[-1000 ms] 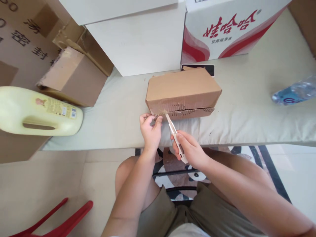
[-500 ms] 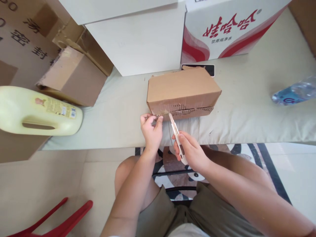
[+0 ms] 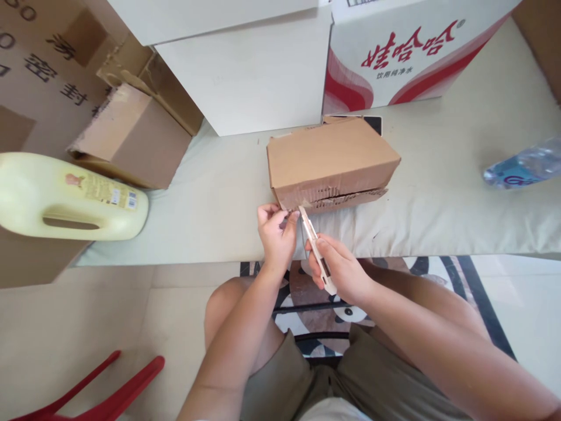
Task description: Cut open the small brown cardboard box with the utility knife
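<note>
A brown cardboard box (image 3: 335, 153) lies on the cloth-covered surface, its near side split along a ragged, perforated seam. My left hand (image 3: 278, 234) is closed, thumb and fingers pinching the box's near left lower edge; exactly what lies between the fingertips is partly hidden. In my right hand (image 3: 339, 266) is a white box cutter (image 3: 316, 248) with its blade out. The blade tip meets the seam just right of my left thumb. Part of a dark-screened phone (image 3: 374, 124) shows behind the box.
Behind stand a white carton (image 3: 254, 82) and a red-and-white carton (image 3: 394, 58). To the left are a pale yellow jug (image 3: 109, 219) and an open cardboard box (image 3: 144, 140). A water bottle (image 3: 521, 169) lies at right. Red legs (image 3: 131, 386) show on the floor.
The cardboard box has shifted slightly right and turned a little. My left hand has moved right with it, and the cutter's blade tip is slightly lower and closer to my left thumb.
</note>
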A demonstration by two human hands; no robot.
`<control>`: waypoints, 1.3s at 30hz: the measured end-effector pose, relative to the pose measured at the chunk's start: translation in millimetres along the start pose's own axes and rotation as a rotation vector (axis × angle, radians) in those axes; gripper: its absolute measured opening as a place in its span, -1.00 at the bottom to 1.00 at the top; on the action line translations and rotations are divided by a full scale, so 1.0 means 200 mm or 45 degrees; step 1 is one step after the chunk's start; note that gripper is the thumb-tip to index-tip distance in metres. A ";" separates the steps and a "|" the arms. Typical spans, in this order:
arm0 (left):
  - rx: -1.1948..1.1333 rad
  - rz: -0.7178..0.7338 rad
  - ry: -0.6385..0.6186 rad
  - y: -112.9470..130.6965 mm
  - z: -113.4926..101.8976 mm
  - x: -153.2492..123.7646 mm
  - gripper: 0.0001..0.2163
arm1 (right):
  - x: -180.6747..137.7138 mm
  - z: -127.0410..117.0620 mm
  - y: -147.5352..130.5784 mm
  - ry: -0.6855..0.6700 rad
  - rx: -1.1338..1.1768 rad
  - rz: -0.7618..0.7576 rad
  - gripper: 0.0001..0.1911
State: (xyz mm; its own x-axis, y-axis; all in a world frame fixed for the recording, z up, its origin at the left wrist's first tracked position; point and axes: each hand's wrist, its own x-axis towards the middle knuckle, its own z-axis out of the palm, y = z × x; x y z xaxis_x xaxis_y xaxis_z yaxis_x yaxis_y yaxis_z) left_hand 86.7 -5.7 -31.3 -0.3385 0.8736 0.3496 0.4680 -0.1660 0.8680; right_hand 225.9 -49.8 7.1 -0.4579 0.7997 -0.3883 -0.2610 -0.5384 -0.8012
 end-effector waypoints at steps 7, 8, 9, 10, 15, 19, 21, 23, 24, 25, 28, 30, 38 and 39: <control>0.111 0.149 0.017 0.01 0.01 -0.03 -0.75 | 0.01 0.02 0.01 0.035 -0.044 -0.013 -0.63; 0.118 0.146 0.011 0.01 0.01 -0.03 -0.74 | 0.01 0.02 0.02 0.038 -0.048 -0.013 -0.63; 0.123 0.139 0.005 0.01 0.01 -0.04 -0.73 | 0.01 0.02 0.02 0.041 -0.050 -0.013 -0.63; 0.127 0.133 -0.001 0.01 0.01 -0.04 -0.73 | 0.01 0.02 0.02 0.045 -0.050 -0.013 -0.62; 0.129 0.109 -0.022 0.02 0.01 -0.05 -0.72 | 0.01 0.03 0.03 0.061 -0.050 -0.026 -0.62; 0.125 0.091 -0.054 0.03 0.01 -0.07 -0.76 | 0.02 0.03 0.03 0.061 -0.046 -0.040 -0.61; 0.113 0.096 -0.080 0.03 0.02 -0.08 -0.84 | 0.02 0.03 0.03 0.049 -0.053 -0.050 -0.61; 0.093 0.089 -0.098 0.03 0.02 -0.09 -0.89 | 0.02 0.03 0.04 0.049 -0.050 -0.063 -0.62; 0.078 0.072 -0.098 0.03 0.02 -0.09 -0.90 | 0.02 0.04 0.04 0.050 -0.041 -0.066 -0.62; 0.062 0.043 -0.087 0.03 0.02 -0.09 -0.90 | 0.02 0.04 0.04 0.051 -0.031 -0.067 -0.62; 0.010 -0.060 -0.007 0.03 0.01 -0.06 -0.87 | 0.01 0.05 0.04 0.004 -0.033 -0.049 -0.62; -0.020 -0.102 0.038 0.02 0.00 -0.02 -0.83 | 0.01 0.04 0.03 -0.020 -0.082 -0.043 -0.62; -0.106 0.102 0.212 0.01 -0.11 0.12 -0.79 | 0.01 -0.09 -0.07 0.164 -0.535 -0.361 -0.70; -0.098 0.145 0.244 0.02 -0.13 0.13 -0.79 | 0.01 -0.11 -0.08 0.202 -0.590 -0.407 -0.72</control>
State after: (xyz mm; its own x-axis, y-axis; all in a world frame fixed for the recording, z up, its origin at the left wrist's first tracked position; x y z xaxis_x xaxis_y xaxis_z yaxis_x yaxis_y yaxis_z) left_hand 57.9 4.6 -10.0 -0.4394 0.7455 0.5012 0.4510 -0.2994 0.8408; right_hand 246.8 -33.3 9.2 -0.2757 0.9525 -0.1295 0.0503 -0.1202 -0.9915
